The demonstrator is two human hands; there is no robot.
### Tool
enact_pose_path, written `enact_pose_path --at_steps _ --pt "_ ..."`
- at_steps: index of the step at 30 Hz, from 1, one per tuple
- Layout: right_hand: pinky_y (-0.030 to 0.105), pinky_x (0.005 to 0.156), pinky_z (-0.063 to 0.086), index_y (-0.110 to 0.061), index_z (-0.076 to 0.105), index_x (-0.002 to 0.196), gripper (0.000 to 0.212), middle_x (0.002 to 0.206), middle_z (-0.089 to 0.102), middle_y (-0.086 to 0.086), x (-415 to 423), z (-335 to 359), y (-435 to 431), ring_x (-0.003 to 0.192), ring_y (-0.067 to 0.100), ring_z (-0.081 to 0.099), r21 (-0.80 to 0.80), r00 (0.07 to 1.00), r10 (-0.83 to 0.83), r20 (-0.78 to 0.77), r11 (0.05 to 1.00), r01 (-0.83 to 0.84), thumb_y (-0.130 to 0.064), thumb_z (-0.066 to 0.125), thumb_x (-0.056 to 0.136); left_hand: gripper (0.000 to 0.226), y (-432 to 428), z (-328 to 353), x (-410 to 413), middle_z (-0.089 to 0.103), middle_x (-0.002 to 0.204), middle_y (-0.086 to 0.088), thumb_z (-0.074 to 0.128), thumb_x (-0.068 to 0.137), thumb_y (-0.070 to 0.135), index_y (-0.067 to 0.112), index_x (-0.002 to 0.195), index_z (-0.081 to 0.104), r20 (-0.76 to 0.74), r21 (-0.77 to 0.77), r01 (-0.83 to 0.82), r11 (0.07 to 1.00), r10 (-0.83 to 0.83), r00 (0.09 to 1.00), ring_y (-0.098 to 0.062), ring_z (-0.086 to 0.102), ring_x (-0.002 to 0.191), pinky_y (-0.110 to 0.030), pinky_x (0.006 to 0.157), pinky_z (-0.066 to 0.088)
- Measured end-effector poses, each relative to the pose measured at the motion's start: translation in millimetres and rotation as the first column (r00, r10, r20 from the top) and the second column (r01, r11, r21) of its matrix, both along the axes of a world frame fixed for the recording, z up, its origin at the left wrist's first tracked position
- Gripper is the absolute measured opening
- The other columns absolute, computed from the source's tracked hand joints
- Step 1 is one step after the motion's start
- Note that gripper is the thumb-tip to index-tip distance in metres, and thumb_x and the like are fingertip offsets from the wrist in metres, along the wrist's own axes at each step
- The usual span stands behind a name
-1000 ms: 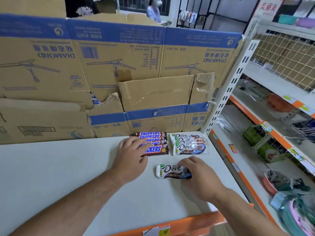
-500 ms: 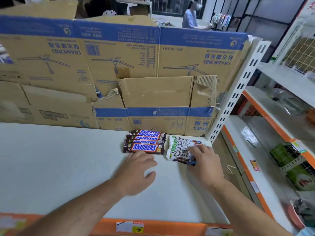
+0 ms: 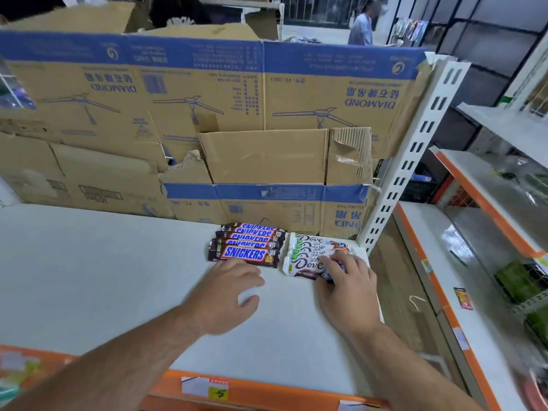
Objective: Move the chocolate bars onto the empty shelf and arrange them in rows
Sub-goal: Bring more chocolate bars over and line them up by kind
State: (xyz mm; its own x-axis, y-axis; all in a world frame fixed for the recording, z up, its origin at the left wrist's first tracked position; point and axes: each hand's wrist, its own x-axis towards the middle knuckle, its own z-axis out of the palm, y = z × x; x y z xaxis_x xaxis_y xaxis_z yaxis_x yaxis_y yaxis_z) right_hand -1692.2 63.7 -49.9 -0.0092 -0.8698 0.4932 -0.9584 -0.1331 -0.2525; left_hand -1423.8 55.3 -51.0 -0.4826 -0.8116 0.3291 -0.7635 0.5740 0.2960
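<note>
Snickers bars (image 3: pixel 246 247) and Dove bars (image 3: pixel 314 246) are lined in two rows at shelf (image 3: pixel 103 277) back right. The front Dove bar (image 3: pixel 301 266) is pinched by right hand (image 3: pixel 350 292); left hand (image 3: pixel 228 298) is laid flat on shelf, empty.

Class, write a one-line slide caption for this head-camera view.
Right hand holds the front Dove bar beside the Snickers bars on the white shelf; left hand open nearby.
</note>
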Motion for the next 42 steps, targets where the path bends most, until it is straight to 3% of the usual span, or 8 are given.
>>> enact_pose_path --at_steps 10,19,25,29,34,37,40,42 --pt "0.043 0.092 0.039 -0.024 0.065 0.116 0.040 0.110 0.061 0.000 -2 0 1 0.110 0.027 0.052 0.015 0.999 0.023 -0.048 1.000 -0.023 -0.031 0.049 0.079 0.030 3 5 -2 0.059 0.117 0.019 0.055 0.084 0.041 0.033 0.110 0.066 0.048 0.004 -0.012 1.000 0.012 0.999 -0.007 0.045 0.111 -0.025 0.097 0.033" --pt "0.047 0.101 0.034 -0.024 0.062 0.119 0.046 0.117 0.059 0.001 0 5 7 0.119 0.027 0.049 0.032 0.995 0.096 -0.001 0.995 -0.096 -0.035 0.060 0.074 0.029 9 9 -6 0.060 0.117 0.013 0.055 0.085 0.037 0.029 0.111 0.064 0.109 0.026 -0.016 1.000 0.013 0.994 -0.013 0.050 0.108 -0.027 0.092 0.040" --pt "0.043 0.096 0.035 -0.026 0.064 0.114 0.044 0.114 0.059 -0.002 14 12 23 0.113 0.025 0.051 0.084 0.981 0.183 -0.068 0.981 -0.177 -0.036 0.063 0.071 0.043 21 17 11 0.061 0.122 0.011 0.051 0.085 0.052 0.028 0.118 0.065 0.104 0.075 -0.087 0.993 0.079 0.991 -0.010 0.049 0.116 -0.031 0.097 0.044" --pt "0.038 0.086 0.039 -0.029 0.063 0.112 0.042 0.114 0.059 -0.002 59 21 37 0.106 0.025 0.052 0.198 0.964 0.257 -0.069 0.951 -0.239 -0.044 0.058 0.072 0.058 34 25 47 0.059 0.125 0.012 0.046 0.080 0.057 0.028 0.128 0.059 0.138 0.107 -0.198 0.974 0.182 0.974 -0.012 0.049 0.119 -0.032 0.101 0.041" --pt "0.038 0.086 0.046 -0.038 0.058 0.114 0.044 0.120 0.057 -0.007 141 37 48 0.110 0.022 0.052 0.321 0.918 0.392 -0.061 0.879 -0.354 -0.056 0.047 0.076 0.072 54 38 120 0.053 0.133 0.011 0.031 0.074 0.063 0.029 0.135 0.051 0.128 0.102 -0.336 0.936 0.323 0.938 -0.013 0.042 0.127 -0.031 0.105 0.032" --pt "0.037 0.082 0.049 -0.038 0.058 0.114 0.045 0.120 0.059 -0.008 207 46 59 0.110 0.022 0.054 0.357 0.887 0.448 -0.110 0.851 -0.385 -0.054 0.052 0.073 0.065 72 46 179 0.053 0.131 0.010 0.039 0.078 0.059 0.029 0.135 0.050 0.105 0.080 -0.399 0.913 0.391 0.915 -0.015 0.043 0.126 -0.032 0.104 0.032" --pt "0.041 0.072 0.055 -0.033 0.065 0.105 0.045 0.104 0.065 -0.005 278 52 73 0.093 0.025 0.063 0.307 0.900 0.436 -0.025 0.860 -0.408 -0.051 0.068 0.064 0.058 94 53 247 0.052 0.134 0.009 0.049 0.083 0.053 0.029 0.136 0.048 0.100 0.091 -0.454 0.886 0.446 0.890 -0.015 0.040 0.128 -0.033 0.104 0.030" --pt "0.041 0.083 0.053 -0.033 0.064 0.115 0.047 0.113 0.063 -0.006 329 56 80 0.102 0.024 0.060 0.296 0.885 0.464 -0.028 0.850 -0.436 -0.052 0.065 0.072 0.058 108 57 295 0.049 0.138 0.009 0.051 0.086 0.052 0.029 0.139 0.045 0.118 0.092 -0.486 0.869 0.475 0.872 -0.015 0.038 0.129 -0.033 0.106 0.028"
